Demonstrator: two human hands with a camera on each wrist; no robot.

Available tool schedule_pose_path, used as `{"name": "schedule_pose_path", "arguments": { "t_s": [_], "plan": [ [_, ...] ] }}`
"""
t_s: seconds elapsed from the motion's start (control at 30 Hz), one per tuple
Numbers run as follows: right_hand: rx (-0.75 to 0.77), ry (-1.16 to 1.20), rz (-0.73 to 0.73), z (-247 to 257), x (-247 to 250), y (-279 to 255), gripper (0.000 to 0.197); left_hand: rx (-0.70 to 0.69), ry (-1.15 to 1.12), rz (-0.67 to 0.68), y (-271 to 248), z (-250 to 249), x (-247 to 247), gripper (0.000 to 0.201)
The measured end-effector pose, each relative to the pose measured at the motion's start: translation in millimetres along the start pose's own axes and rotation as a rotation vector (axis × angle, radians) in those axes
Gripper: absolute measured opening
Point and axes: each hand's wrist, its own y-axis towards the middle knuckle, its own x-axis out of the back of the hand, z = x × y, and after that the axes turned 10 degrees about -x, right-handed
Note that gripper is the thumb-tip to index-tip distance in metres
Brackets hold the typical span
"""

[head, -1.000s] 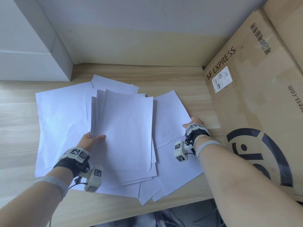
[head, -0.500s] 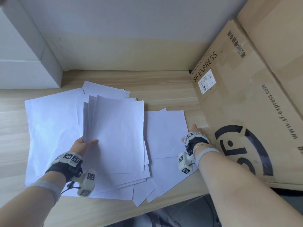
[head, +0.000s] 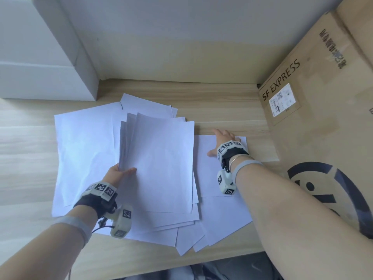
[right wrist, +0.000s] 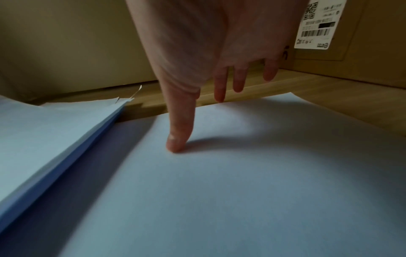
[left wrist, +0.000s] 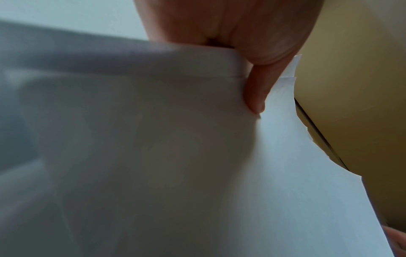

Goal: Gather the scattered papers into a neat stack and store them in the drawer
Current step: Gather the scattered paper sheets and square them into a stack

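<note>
Several white sheets lie spread over the wooden desk [head: 222,110]. My left hand [head: 121,173] pinches the left edge of a small raised bundle of sheets [head: 161,162]; in the left wrist view the thumb [left wrist: 257,93] presses on that bundle [left wrist: 153,139]. My right hand [head: 222,142] lies flat with straight fingers on a single sheet [head: 207,178] at the right. The right wrist view shows its thumb [right wrist: 178,139] touching this sheet [right wrist: 241,173], with the fingers reaching to its far edge. No drawer is in view.
A large SF EXPRESS cardboard box [head: 314,118] stands close on the right, beside my right hand. A white box [head: 40,67] sits at the back left. The wall runs behind the desk. The desk's front edge [head: 141,267] is just below the sheets.
My right hand has slid forward and left over the right-hand sheet, from its right edge to its far end. My left hand keeps its hold on the bundle.
</note>
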Motion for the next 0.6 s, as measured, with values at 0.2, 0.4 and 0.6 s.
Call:
{"name": "schedule_pose_path", "arguments": {
  "t_s": [0.2, 0.4, 0.6],
  "plan": [
    [-0.082, -0.048, -0.024, -2.6, -5.0, 5.4, 0.097, 0.013, 0.014, 0.013, 3.2, -1.9, 2.4, 0.014],
    [-0.225, -0.026, -0.006, -24.2, -1.8, -2.5, 0.041, 0.016, 0.012, 0.015, -0.8, -4.9, 0.0, 0.011],
    [-0.327, 0.010, 0.193, -49.1, -11.1, -21.1, 0.021, 0.016, -0.012, 0.016, -6.6, -6.9, -1.4, 0.011]
  ]
}}
